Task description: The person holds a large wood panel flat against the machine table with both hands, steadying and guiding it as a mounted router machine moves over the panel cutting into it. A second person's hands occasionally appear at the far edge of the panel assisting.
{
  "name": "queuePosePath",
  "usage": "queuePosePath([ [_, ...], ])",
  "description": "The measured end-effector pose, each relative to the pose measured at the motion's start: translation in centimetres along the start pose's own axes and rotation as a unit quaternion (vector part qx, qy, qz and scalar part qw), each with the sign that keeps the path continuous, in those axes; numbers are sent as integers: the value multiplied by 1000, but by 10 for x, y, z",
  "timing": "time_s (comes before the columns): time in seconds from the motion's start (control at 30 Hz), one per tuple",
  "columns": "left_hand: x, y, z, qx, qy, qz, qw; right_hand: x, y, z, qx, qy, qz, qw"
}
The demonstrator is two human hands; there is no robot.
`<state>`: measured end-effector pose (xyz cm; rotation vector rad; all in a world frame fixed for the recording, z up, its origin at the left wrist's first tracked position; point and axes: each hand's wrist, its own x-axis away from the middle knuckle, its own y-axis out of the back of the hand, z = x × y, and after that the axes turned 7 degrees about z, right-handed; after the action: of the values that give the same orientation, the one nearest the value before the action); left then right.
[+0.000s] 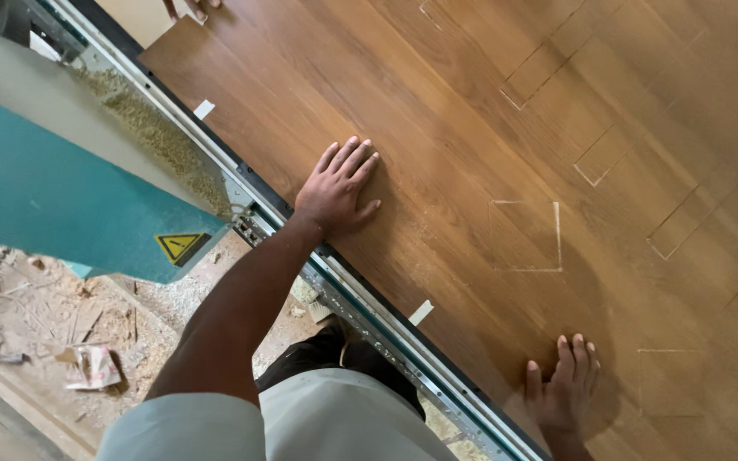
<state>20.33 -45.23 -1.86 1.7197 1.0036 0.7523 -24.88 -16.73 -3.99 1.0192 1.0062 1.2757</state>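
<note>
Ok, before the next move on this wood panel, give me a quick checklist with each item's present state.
1. Left hand flat on the wood panel, near the edge: ok.
2. Right hand flat on the panel: ok.
3. Both hands bare, holding nothing: ok.
4. Another person's fingers touch the panel's far corner: ok.
5. Sawdust piled beside the metal rail: not ok.
6. Blade position: cannot tell.

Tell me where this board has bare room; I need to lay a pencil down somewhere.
The brown wood-grain panel lies bare between the left hand and right hand, around the chalk-outlined square. The far stretch toward the upper right is bare too, with cut outlines. It is crowded along the metal guide rail, where white tabs and sawdust sit.
</note>
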Motion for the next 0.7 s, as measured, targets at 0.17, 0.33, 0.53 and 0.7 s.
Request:
queuePosePath([
  [0.17, 2, 3, -3, 0, 5, -9, 1000, -4, -1, 0, 11, 6, -13, 1000],
  [0.33, -1, 6, -6, -18, 13, 10, 1000, -2, 0, -2, 2, -1, -13, 1000],
  [0.53, -5, 2, -6, -49, 11, 7, 999, -2, -1, -5, 10, -22, -2, 1000],
  [0.7, -5, 1, -9, -36, 11, -4, 999, -1, 0, -2, 0, -32, -14, 999],
])
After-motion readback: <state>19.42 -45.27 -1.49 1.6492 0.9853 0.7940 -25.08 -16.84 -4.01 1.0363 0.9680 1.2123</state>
